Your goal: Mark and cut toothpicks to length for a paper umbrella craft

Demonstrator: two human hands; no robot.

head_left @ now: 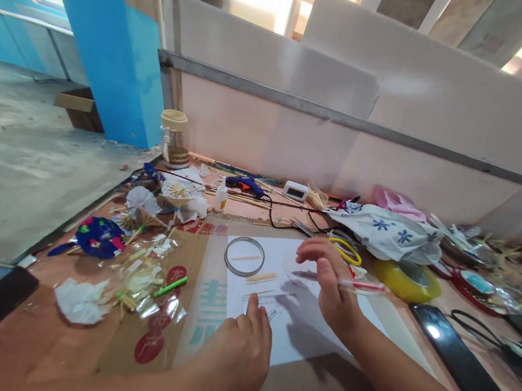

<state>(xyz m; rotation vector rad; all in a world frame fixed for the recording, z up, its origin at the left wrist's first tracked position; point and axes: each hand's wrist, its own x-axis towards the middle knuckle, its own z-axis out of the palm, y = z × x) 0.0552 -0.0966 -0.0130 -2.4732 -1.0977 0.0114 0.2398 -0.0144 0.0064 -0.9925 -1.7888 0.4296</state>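
Note:
A white paper sheet [282, 352] lies on the table, with a round metal ring [262, 259] at its upper left. One thin stick lies inside the ring, and several short wooden sticks [261, 278] lie just below it. My left hand [243, 346] rests at the paper's lower left, its index fingertip touching down beside the sticks and the other fingers curled. Above the paper's right part, my right hand [333, 288] is raised, with a red and clear pen [370, 286] held between thumb and fingers. The pen lies nearly level, its tip pointing left.
Clear wrappers and a green stick [170, 286] lie left of the paper. A glue gun [245, 184], glue bottle [221, 195] and white timer [296, 191] stand behind. To the right are yellow tape [407, 281], a patterned cloth [385, 233] and a black phone [466, 370].

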